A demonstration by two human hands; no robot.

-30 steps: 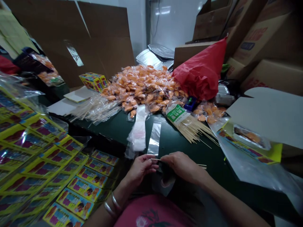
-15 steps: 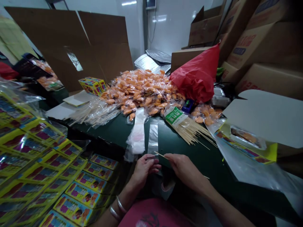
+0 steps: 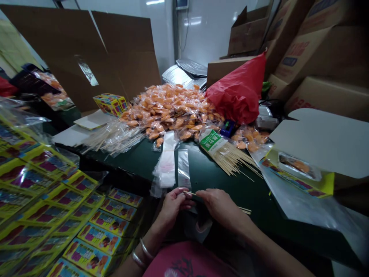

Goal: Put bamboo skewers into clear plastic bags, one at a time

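My left hand (image 3: 173, 204) pinches the near end of a narrow clear plastic bag (image 3: 183, 165) that lies flat on the dark green table. My right hand (image 3: 220, 206) grips thin bamboo sticks (image 3: 245, 210); their back ends stick out behind the palm. The front tips meet the left fingers at the bag's end. Whether they are inside the bag I cannot tell. Just beyond my left hand sits a stack of flat clear bags (image 3: 167, 165). An opened pack of bamboo sticks (image 3: 230, 156) with a green label lies farther right.
A heap of wrapped orange pieces (image 3: 173, 107) fills the back of the table (image 3: 210, 181). Bagged sticks (image 3: 115, 134) lie left of it, a red plastic bag (image 3: 239, 92) right. Yellow printed boxes (image 3: 98, 234) are stacked at lower left; an open one (image 3: 325, 188) stands at right.
My right hand has moved slightly left, bringing the stick tips to the left fingers. More stick ends now show behind the right palm. The whole view has shifted a little.
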